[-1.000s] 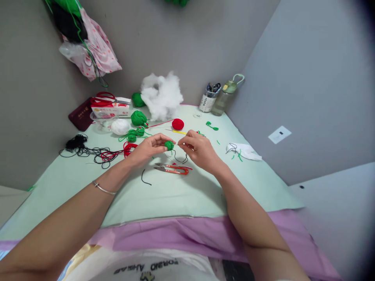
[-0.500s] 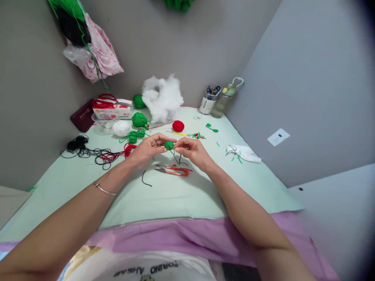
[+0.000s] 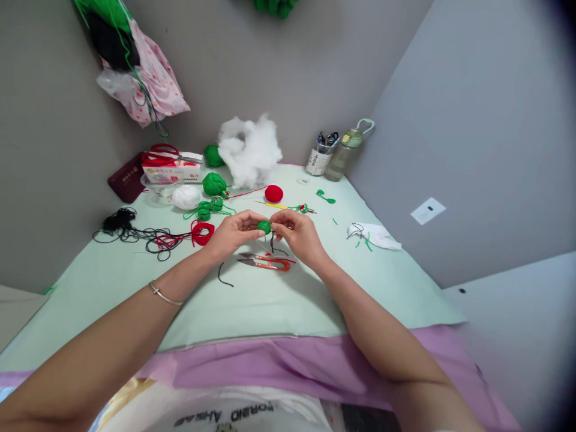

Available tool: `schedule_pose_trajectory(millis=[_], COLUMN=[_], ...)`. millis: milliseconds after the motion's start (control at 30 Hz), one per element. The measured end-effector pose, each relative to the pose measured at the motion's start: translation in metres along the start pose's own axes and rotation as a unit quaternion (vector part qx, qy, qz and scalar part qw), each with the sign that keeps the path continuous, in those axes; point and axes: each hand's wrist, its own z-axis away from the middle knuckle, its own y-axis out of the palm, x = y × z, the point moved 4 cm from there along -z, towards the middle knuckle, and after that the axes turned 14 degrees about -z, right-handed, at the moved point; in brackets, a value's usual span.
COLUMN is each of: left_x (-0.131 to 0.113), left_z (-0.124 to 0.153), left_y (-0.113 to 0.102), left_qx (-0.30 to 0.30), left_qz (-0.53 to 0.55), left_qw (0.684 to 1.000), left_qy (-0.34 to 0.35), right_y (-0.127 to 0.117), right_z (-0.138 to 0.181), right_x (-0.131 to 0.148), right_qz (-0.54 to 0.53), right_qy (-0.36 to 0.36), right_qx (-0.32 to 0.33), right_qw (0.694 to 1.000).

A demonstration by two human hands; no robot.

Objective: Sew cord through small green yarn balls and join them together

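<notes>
Bare left hand (image 3: 234, 233), bare right hand (image 3: 297, 235)
Slim silver metal bangle (image 3: 167, 299), left forearm (image 3: 117, 336); white fabric top (image 3: 261, 397) with dark lettering (image 3: 246, 413).

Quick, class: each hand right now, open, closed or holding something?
Left hand: closed, holding the small green yarn ball.
Right hand: pinched closed beside the ball; what it grips cannot be told.

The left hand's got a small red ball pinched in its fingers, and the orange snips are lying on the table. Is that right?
Not quite: the small ball in the left hand is green, not red, as the head view shows. The rest holds: the orange snips lie on the table.
</notes>
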Motion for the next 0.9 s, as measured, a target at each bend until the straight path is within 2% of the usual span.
schedule_pose_trajectory(millis=[67,167,267,333,400,467,533,567,633,667,800,900], left_x=[0.002,0.002,0.002,0.001,0.002,0.004,0.008,0.009,0.009,0.009,0.005,0.003], left_z=[0.0,0.002,0.005,0.006,0.006,0.006,0.006,0.005,0.005,0.004,0.0,-0.001], left_y=[0.003,0.006,0.008,0.009,0.008,0.008,0.007,0.006,0.003,0.0,-0.013,-0.018], left_qx=[0.001,-0.002,-0.007,-0.008,-0.007,-0.008,-0.009,-0.013,-0.034,-0.048,-0.103,-0.108], left_qz=[-0.005,-0.046,-0.113,-0.151,-0.188,-0.215,-0.225,-0.23,-0.259,-0.283,-0.329,-0.244], left_qw=[1.0,0.999,0.993,0.988,0.981,0.975,0.973,0.972,0.964,0.956,0.937,0.963], left_qy=[0.007,0.017,0.022,0.033,0.048,0.051,0.047,0.047,0.055,0.058,0.059,0.034], right_y=[0.003,0.007,0.01,0.011,0.012,0.011,0.01,0.01,0.006,0.0,-0.038,-0.052], right_z=[0.003,0.008,0.008,0.009,0.01,0.012,0.012,0.012,0.012,0.012,0.008,0.004], right_x=[0.004,0.009,0.007,0.01,0.019,0.03,0.036,0.038,0.044,0.05,0.069,0.067], right_qz=[0.079,0.263,0.373,0.382,0.332,0.214,0.056,-0.015,-0.109,-0.135,-0.191,-0.182], right_qy=[-0.07,-0.158,-0.151,-0.155,-0.185,-0.194,-0.134,-0.086,-0.023,-0.025,-0.146,-0.145], right_qx=[0.004,0.027,0.066,0.074,0.05,0.021,0.035,0.059,0.096,0.092,-0.046,-0.088], right_qw=[0.994,0.951,0.913,0.908,0.924,0.957,0.989,0.994,0.989,0.986,0.97,0.969])
